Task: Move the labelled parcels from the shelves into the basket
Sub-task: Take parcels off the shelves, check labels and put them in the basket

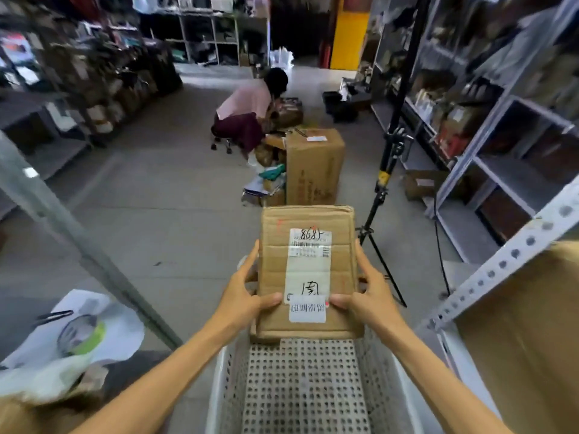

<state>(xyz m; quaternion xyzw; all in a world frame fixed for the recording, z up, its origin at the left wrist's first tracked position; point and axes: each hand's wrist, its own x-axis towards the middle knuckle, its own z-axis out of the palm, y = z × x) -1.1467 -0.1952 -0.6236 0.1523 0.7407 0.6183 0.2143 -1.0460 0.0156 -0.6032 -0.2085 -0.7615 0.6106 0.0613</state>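
A flat brown cardboard parcel (275, 277) with a white shipping label and a second white sticker is held level over the far end of the white perforated basket (300, 386). My left hand (242, 296) grips its left edge, thumb on top near the sticker. My right hand (368, 294) grips the right edge the same way. The basket's near part shows only its holed bottom. The parcel hides the basket's far wall.
Metal shelving (501, 170) with boxes lines the right side, and a large brown box (532, 339) sits on the near right shelf. A black tripod (385, 183) stands ahead right. A person (247, 114) crouches by a tall carton (313, 166) in the aisle. White bags (72, 346) lie lower left.
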